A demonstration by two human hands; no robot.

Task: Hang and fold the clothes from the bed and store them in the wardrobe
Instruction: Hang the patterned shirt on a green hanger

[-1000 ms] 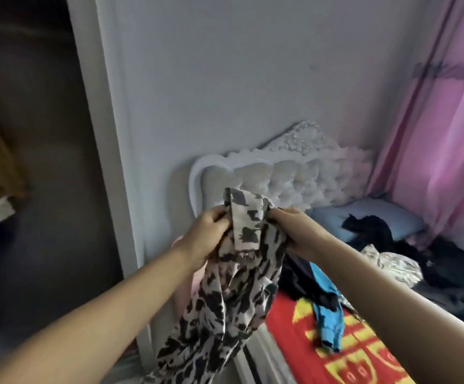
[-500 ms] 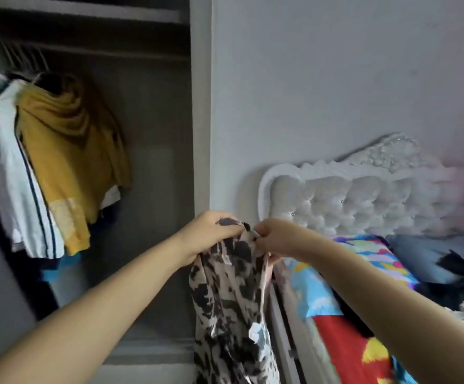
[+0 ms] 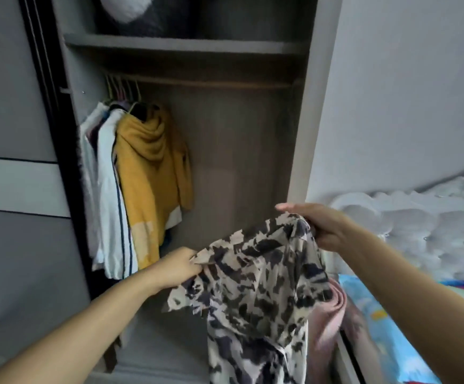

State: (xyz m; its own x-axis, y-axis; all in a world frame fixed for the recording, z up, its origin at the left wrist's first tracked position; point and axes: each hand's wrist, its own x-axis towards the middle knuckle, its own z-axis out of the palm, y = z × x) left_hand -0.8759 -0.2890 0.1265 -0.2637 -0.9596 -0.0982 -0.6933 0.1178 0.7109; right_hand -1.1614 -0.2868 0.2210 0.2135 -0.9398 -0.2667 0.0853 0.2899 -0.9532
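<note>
Cream-and-black patterned garment (image 3: 261, 284) hangs between both outstretched arms in front of the open wardrobe (image 3: 302, 134). Lower and nearer the hanging clothes, the left hand (image 3: 176, 268) pinches one edge of the fabric with curled fingers. Higher, the right hand (image 3: 319, 224) grips the other bunched end, thumb extended over the top. A yellow hooded top (image 3: 153, 173) hangs on the rail (image 3: 211, 82); the tufted headboard (image 3: 419, 225) stands to the right.

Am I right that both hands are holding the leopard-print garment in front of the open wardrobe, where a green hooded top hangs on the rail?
Not quite: the hooded top is mustard yellow, not green, as the head view shows. The rest holds: the left hand and right hand both hold the leopard-print garment before the open wardrobe.
</note>
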